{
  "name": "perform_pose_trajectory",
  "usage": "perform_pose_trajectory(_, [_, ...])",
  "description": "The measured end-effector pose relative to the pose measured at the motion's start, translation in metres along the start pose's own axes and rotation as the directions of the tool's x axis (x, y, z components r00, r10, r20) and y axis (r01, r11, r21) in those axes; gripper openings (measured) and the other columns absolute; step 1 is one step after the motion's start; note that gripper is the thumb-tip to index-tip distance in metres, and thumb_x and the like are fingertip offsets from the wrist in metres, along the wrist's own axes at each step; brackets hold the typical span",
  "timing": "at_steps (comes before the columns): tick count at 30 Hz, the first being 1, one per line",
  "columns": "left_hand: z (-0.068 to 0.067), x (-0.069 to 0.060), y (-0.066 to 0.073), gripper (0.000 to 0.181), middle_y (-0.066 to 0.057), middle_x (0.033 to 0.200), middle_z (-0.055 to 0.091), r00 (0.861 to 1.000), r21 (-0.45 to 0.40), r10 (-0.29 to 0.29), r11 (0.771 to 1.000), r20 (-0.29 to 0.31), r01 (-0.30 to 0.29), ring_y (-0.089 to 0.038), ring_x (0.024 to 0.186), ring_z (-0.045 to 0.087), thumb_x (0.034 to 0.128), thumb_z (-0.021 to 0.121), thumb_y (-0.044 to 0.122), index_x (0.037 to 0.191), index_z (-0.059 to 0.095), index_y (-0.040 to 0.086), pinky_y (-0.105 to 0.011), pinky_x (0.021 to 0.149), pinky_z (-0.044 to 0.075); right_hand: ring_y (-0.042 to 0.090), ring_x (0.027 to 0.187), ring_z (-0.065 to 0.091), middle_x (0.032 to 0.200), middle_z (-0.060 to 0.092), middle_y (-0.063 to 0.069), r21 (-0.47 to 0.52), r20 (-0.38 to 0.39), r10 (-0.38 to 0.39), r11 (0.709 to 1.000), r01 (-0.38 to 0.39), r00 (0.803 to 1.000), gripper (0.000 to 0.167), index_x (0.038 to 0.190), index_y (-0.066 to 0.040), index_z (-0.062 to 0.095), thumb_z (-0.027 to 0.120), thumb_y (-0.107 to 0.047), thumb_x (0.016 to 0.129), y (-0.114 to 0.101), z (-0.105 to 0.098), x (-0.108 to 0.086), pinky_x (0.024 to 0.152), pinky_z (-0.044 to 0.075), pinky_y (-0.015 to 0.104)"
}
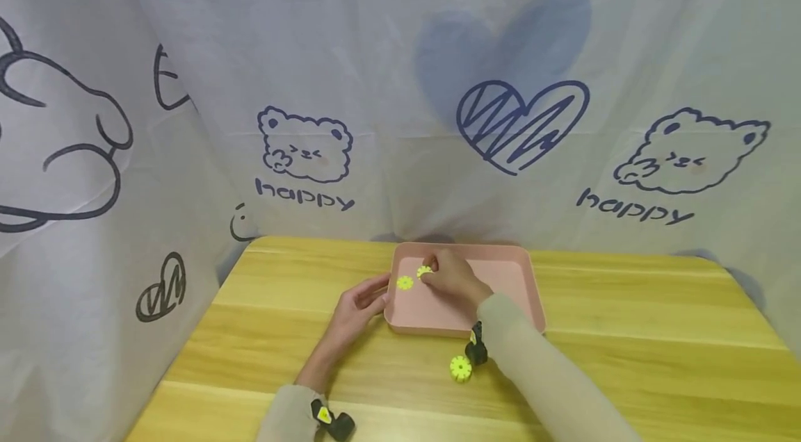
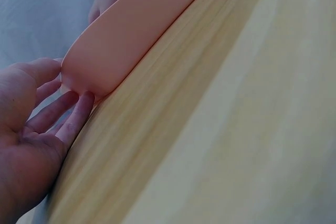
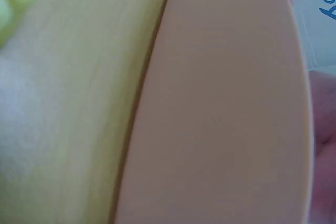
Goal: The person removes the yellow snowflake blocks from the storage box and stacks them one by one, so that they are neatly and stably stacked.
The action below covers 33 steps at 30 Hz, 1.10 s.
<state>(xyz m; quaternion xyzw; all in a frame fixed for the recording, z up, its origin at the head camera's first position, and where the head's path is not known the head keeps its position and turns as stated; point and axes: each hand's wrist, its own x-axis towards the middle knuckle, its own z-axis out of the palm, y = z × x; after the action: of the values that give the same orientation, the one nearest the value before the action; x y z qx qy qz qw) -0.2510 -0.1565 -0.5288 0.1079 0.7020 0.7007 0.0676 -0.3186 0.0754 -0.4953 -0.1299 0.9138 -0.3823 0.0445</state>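
A shallow pink tray (image 1: 432, 328) lies on the table, and my left hand (image 1: 357, 310) rests against its left side. In the left wrist view, fairly straight fingertips (image 2: 83, 103) touch the tray's outer wall (image 2: 121, 40). My right hand (image 1: 457, 277) is inside the tray, pinching a yellow notched disc (image 1: 423, 271) between thumb and finger. Just left of it, another yellow notched disc (image 1: 405, 283) lies on the tray floor. The tray wall (image 3: 220, 103) hides most of my right hand in the right wrist view.
One more yellow piece, a notched wheel (image 1: 460, 368), sits on the wooden table (image 1: 400, 386) in front of the tray, close to the right wrist's camera strap (image 1: 477, 345). White printed cloth (image 1: 400, 171) hangs behind the table and along its left side.
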Motion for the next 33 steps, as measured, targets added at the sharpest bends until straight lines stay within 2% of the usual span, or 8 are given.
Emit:
perform_pose_trajectory(5, [-0.001,0.001,0.0,0.043,-0.019,0.147,0.055,1.0,0.005,0.007,1.0,0.001,-0.007,-0.036,0.134,0.054,0.102,0.064,0.005,0.144,0.055,-0.001,-0.032,0.099,0.056,0.014,0.071,0.048,0.076,0.052,0.001,0.017,-0.012,-0.022,1.0,0.022,1.0,0.015,0.097,-0.006,0.062,0.074,-0.003,0.088,0.002,0.001,0.001,0.064,0.039,0.027])
perform_pose_trajectory(10, [0.001,0.0,0.001,0.043,-0.018,0.148,0.055,1.0,0.018,-0.001,1.0,0.001,0.001,-0.035,0.135,0.053,0.1024,0.063,0.005,0.145,0.055,-0.001,-0.031,0.1,0.055,0.015,0.073,0.048,0.079,0.053,0.003,0.041,-0.016,-0.041,0.998,0.041,0.999,0.015,0.102,-0.005,0.064,0.07,0.002,0.09,0.003,0.0,-0.003,0.064,0.04,0.027])
perform_pose_trajectory(18, [0.001,-0.001,0.002,0.044,-0.022,0.147,0.055,1.0,0.018,0.025,1.0,-0.006,-0.024,-0.038,0.134,0.054,0.1023,0.063,0.005,0.144,0.054,-0.003,-0.033,0.098,0.056,0.015,0.075,0.059,0.088,0.061,0.006,0.138,-0.031,-0.081,0.987,0.085,0.996,0.016,0.105,-0.002,0.066,0.066,0.006,0.091,0.006,-0.007,-0.014,0.064,0.049,0.025])
perform_pose_trajectory(24, [-0.004,-0.001,0.002,0.044,-0.023,0.146,0.055,0.999,0.002,0.036,0.999,-0.014,-0.036,-0.039,0.133,0.055,0.1013,0.063,0.001,0.144,0.055,-0.005,-0.032,0.095,0.058,0.018,0.065,0.063,0.082,0.063,0.01,0.269,0.008,-0.039,0.962,0.035,0.999,0.017,0.109,0.0,0.064,0.063,0.005,0.093,0.007,-0.012,-0.026,0.051,0.046,0.024])
perform_pose_trajectory(30, [-0.003,-0.001,-0.001,0.044,-0.025,0.146,0.054,0.999,-0.004,0.046,0.999,0.006,-0.046,-0.04,0.134,0.053,0.1015,0.063,0.002,0.144,0.053,-0.007,-0.033,0.097,0.057,0.021,0.071,0.063,0.086,0.064,0.011,0.3,0.023,0.019,0.954,-0.025,1.0,0.019,0.115,-0.003,0.066,0.064,0.001,0.097,0.013,-0.02,-0.039,0.056,0.048,0.025])
perform_pose_trajectory(33, [-0.001,0.0,0.0,0.045,-0.026,0.146,0.054,0.999,-0.004,0.051,0.999,0.013,-0.051,-0.041,0.134,0.053,0.1016,0.063,0.002,0.144,0.052,-0.008,-0.033,0.097,0.057,0.02,0.076,0.062,0.091,0.064,0.01,0.303,0.008,0.031,0.952,-0.032,1.0,0.021,0.116,-0.006,0.068,0.064,0.0,0.096,0.016,-0.026,-0.044,0.06,0.049,0.025])
